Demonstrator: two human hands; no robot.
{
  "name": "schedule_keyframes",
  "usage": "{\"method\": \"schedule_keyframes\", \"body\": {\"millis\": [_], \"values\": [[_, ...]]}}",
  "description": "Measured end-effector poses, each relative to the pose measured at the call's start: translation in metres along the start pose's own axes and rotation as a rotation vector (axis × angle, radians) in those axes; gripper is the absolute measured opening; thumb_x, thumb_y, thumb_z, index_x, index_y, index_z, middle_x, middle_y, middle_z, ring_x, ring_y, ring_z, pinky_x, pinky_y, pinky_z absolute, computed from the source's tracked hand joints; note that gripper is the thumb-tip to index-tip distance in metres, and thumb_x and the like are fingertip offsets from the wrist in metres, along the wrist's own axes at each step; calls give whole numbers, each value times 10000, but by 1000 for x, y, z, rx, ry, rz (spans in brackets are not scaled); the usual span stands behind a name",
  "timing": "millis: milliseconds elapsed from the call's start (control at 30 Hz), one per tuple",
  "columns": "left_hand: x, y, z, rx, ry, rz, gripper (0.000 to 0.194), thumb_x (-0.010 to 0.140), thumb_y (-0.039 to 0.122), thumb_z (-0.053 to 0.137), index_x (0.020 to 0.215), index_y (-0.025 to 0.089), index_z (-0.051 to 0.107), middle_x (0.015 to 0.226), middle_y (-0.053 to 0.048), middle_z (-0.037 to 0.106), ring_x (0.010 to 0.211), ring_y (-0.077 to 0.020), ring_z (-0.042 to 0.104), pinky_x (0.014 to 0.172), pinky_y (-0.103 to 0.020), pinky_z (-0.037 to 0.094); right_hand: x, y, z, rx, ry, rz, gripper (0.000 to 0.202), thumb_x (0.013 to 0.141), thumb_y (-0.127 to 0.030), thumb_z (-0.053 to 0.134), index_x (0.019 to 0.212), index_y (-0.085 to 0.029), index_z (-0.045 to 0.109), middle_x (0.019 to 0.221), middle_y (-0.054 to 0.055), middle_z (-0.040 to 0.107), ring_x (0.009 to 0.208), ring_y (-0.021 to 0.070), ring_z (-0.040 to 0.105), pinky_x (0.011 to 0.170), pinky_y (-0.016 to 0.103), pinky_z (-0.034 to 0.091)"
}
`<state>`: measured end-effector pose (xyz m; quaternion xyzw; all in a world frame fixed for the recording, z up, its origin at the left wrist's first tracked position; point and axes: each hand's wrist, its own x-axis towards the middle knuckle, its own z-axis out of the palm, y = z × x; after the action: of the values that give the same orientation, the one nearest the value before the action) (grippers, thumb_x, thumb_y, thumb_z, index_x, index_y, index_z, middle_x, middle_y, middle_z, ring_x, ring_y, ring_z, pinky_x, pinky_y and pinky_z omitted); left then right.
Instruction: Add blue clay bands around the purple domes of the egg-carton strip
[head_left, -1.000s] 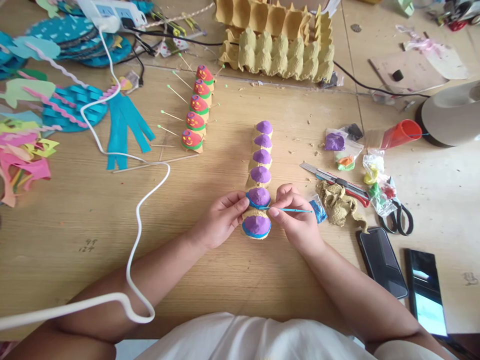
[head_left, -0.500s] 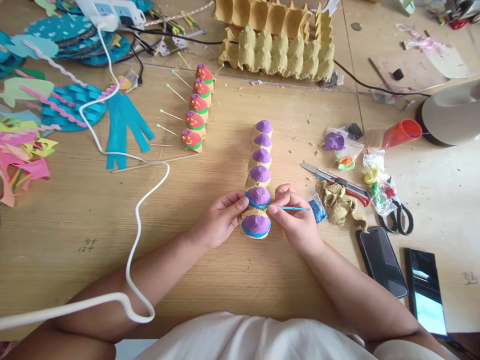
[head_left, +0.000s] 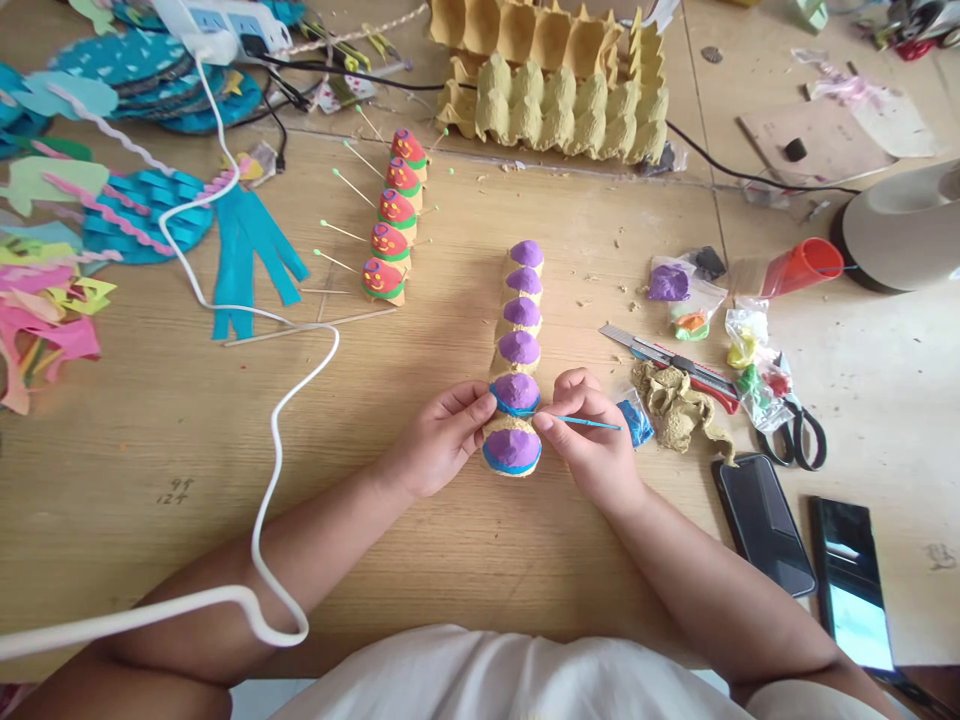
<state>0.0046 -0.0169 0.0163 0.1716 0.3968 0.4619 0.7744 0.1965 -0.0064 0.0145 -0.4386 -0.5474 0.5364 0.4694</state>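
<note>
A strip cut from an egg carton (head_left: pixel 519 348) lies lengthwise in front of me, each of its bumps capped with purple clay. Blue clay (head_left: pixel 514 468) edges the nearest cap, and another blue band runs along the lower edge of the second. My left hand (head_left: pixel 439 440) grips the strip's left side by that second bump, thumb pressed at the blue band. Between the thumb and fingers of my right hand (head_left: pixel 600 445) is a thin blue stick (head_left: pixel 589 422), its tip against the band's right end.
Finished red-and-green caterpillars (head_left: pixel 394 208) stand back left. Egg cartons (head_left: pixel 570 110) lie at the back. To the right are a utility knife (head_left: pixel 675 362), scissors (head_left: pixel 799 440), bagged clay (head_left: pixel 670 282), torn carton scraps (head_left: pixel 679 410) and two phones (head_left: pixel 765 525). A white cable (head_left: pixel 277 430) crosses on the left.
The outer end of the blue stick has dipped slightly, and my right hand has shifted a little. My left hand and the strip have stayed put.
</note>
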Motion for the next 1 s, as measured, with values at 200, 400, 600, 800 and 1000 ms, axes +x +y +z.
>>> {"method": "schedule_keyframes", "body": {"millis": [200, 400, 600, 800, 1000], "values": [[-1, -3, -3, 63, -31, 22, 346, 735, 450, 881, 805, 156, 712, 765, 5, 659, 685, -85, 560, 621, -200, 454, -2, -2, 0, -45, -26, -32, 178, 842, -355, 802, 749, -238, 706, 917, 31, 526, 895, 194, 537, 867, 383, 466], [-2, -5, -6, 167, -12, 91, 350, 776, 477, 841, 786, 161, 688, 744, 8, 635, 683, -95, 536, 633, -220, 439, 0, -3, 0, -41, -4, -19, 176, 830, -339, 815, 740, -240, 700, 927, 37, 539, 920, 204, 541, 878, 391, 460], [-5, -3, -8, 312, -37, 165, 332, 842, 491, 772, 777, 174, 698, 701, 15, 591, 642, -98, 495, 568, -221, 402, 2, -3, -5, -26, -50, -22, 207, 815, -369, 825, 719, -235, 699, 892, 27, 515, 847, 186, 534, 816, 373, 463], [-6, -3, -10, 380, -46, 198, 298, 865, 470, 752, 809, 179, 715, 771, -9, 647, 722, -122, 566, 617, -227, 445, 3, -6, -5, -35, -82, -54, 156, 812, -312, 834, 736, -245, 717, 875, 17, 516, 837, 174, 528, 803, 355, 455], [-6, -3, -12, 414, -49, 210, 297, 873, 465, 744, 814, 175, 721, 785, -19, 672, 727, -129, 580, 644, -236, 461, 4, -9, -4, -89, -79, -34, 214, 812, -385, 830, 709, -238, 713, 844, 22, 525, 810, 182, 521, 782, 367, 466]]}}
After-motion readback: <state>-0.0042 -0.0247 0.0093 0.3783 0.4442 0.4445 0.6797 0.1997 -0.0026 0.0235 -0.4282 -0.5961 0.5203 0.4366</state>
